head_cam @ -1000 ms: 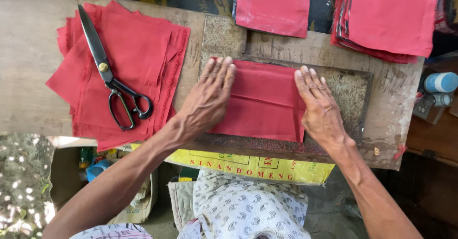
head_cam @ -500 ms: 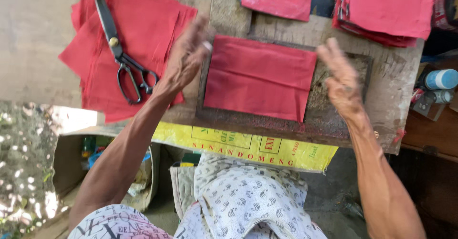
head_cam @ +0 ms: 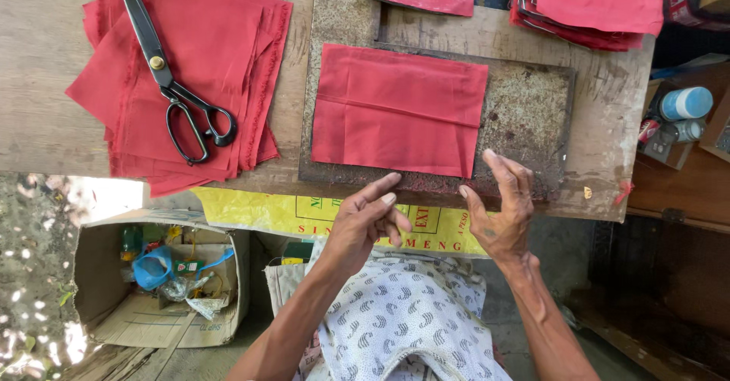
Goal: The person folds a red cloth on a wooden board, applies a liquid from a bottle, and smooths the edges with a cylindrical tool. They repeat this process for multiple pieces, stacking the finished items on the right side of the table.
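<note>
I see both hands, left (head_cam: 363, 225) and right (head_cam: 502, 210), open and empty at the worktop's (head_cam: 46, 122) near edge, just short of the folded red cloth (head_cam: 395, 111) on the rusty plate (head_cam: 525, 115). My worry: a careless touch could skew its fold, or snag it on the rust.

The folded cloth (head_cam: 399, 109) is plain red, as are the cut pieces (head_cam: 186, 69) under the black-handled scissors (head_cam: 171, 73) (brass-coloured pivot). The metal plate (head_cam: 525, 111) is rusty brown, the sack (head_cam: 304, 215) yellow with red print, the garment (head_cam: 403, 328) white with grey motifs.
</note>
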